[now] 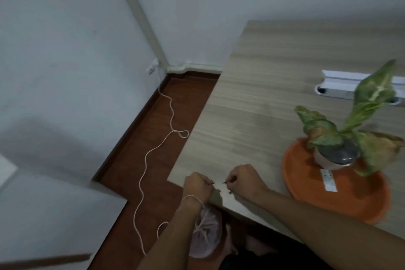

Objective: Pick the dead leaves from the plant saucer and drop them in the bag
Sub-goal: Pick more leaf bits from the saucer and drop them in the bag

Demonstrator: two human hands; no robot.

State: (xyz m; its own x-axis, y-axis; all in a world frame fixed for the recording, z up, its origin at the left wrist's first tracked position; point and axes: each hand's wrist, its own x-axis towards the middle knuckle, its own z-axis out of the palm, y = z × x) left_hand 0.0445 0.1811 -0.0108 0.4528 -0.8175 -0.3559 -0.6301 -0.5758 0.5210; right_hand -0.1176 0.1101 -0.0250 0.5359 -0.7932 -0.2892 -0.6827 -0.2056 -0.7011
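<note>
Hanging off the left hand (197, 184), the bag (205, 234) is waiting while dark leaf bits (225, 181) are being pinched by both hands, right hand (245, 178) included, so dropping looks next.

You see a matt, pale wood-grain table (263, 85), a smooth orange plastic saucer (306, 188), and a thin, crinkled plastic bag (206, 237).

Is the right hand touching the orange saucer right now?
Apart. The head view shows the right hand near the table's front-left corner, with a plain stretch of bare tabletop between it and the orange saucer.
</note>
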